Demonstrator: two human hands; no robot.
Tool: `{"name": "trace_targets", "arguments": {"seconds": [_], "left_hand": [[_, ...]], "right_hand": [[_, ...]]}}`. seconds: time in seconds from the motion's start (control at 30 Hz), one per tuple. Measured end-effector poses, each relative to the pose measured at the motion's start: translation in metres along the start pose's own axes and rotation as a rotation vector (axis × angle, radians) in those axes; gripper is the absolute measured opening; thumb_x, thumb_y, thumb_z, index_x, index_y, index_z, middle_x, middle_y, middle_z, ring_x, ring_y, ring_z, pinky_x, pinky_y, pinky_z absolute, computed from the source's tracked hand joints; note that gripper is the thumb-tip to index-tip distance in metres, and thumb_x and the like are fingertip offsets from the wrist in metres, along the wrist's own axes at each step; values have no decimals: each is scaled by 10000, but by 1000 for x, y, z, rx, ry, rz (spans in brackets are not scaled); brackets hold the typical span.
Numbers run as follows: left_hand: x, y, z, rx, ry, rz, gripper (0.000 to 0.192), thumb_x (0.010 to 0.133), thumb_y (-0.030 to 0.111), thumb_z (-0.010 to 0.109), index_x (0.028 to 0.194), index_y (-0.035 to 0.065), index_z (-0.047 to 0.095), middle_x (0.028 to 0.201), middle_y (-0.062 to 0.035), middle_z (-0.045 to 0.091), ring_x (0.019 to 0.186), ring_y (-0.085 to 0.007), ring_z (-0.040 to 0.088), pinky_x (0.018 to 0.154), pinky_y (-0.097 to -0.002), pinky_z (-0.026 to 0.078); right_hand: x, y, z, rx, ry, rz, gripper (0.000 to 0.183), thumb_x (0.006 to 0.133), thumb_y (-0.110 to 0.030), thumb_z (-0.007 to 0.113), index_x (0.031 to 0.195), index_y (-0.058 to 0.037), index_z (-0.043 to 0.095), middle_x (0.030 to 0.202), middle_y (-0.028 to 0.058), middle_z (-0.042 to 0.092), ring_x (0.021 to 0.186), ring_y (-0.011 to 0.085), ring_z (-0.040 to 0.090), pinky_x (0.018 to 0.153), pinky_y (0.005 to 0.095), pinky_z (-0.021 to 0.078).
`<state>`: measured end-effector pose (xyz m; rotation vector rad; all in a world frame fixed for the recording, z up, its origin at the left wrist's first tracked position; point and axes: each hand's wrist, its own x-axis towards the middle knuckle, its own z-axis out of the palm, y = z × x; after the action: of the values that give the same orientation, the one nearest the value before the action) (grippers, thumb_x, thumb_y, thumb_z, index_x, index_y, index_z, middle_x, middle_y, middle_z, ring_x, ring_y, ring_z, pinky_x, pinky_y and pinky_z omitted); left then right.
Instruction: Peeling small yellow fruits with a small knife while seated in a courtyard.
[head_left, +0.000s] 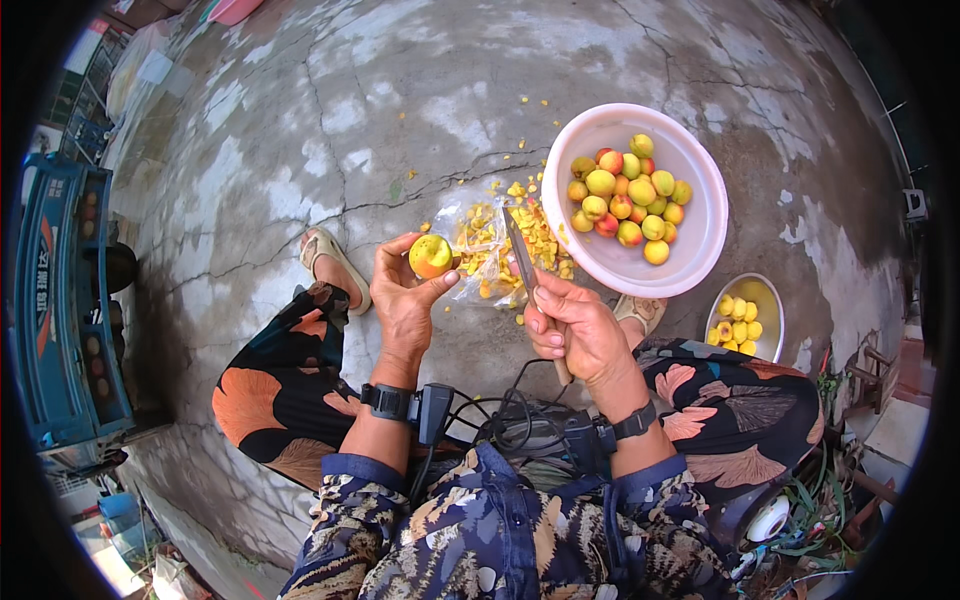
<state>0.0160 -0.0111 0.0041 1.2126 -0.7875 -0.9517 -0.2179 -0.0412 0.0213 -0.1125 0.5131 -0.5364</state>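
Note:
Between its fingertips my left hand (405, 292) holds a yellow-green apricot-like fruit (430, 256) with a cut near its top. My right hand (576, 324) grips the handle of a knife (520, 244), its blade pointing up and away, apart from the fruit. Beyond and below the hands, yellow peel pieces (536, 232) lie heaped on a clear plastic bag (487, 262) on the floor. At the right of the heap stands a large pale pink basin (709, 217) with many whole yellow, green and red fruits (641, 192).
A small metal bowl (781, 322) with several peeled yellow fruits (740, 330) stands near my right knee. Black cables (517, 420) run between my wrist straps. A blue cart (67, 300) is at the far left. Plants (817, 517) and clutter lie at lower right. The concrete floor (420, 82) is cracked.

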Motion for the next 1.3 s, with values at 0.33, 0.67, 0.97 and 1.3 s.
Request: {"name": "trace_targets", "arguments": {"seconds": [0.33, 0.67, 0.97, 1.3], "left_hand": [[0, 17, 3, -337, -201, -420, 694, 865, -31, 724, 1487, 68, 433, 1361, -166, 580, 1269, -347, 584, 1019, -472, 560], [-7, 11, 13, -428, -195, -493, 623, 941, 101, 700, 1491, 13, 420, 1325, -137, 602, 1179, -252, 628, 990, -424, 568], [-15, -1, 18, -416, -219, -491, 485, 939, 119, 714, 1360, -12, 511, 1244, -127, 640, 1123, -230, 652, 930, -419, 587], [-17, 1, 17, -419, -191, -507, 460, 942, 103, 707, 1345, -2, 511, 1222, -125, 637, 1102, -236, 657, 928, -427, 588]], "right_hand": [[17, 29, 7, -1628, 554, -1012, 359, 874, 31, 624, 1229, -4, 670, 965, 177, 639, 857, 386, 652, 736, 436, 524], [18, 30, 18, -1769, 346, -1288, 536, 746, 72, 688, 1245, -122, 712, 940, 87, 603, 809, 268, 631, 673, 379, 525], [19, 31, 15, -1829, 487, -1312, 554, 729, 73, 668, 1246, -121, 713, 926, 87, 607, 814, 279, 631, 681, 383, 521], [19, 32, 24, -1760, 276, -1312, 581, 690, 93, 661, 1233, -105, 717, 903, 89, 610, 805, 282, 635, 675, 393, 530]]}}
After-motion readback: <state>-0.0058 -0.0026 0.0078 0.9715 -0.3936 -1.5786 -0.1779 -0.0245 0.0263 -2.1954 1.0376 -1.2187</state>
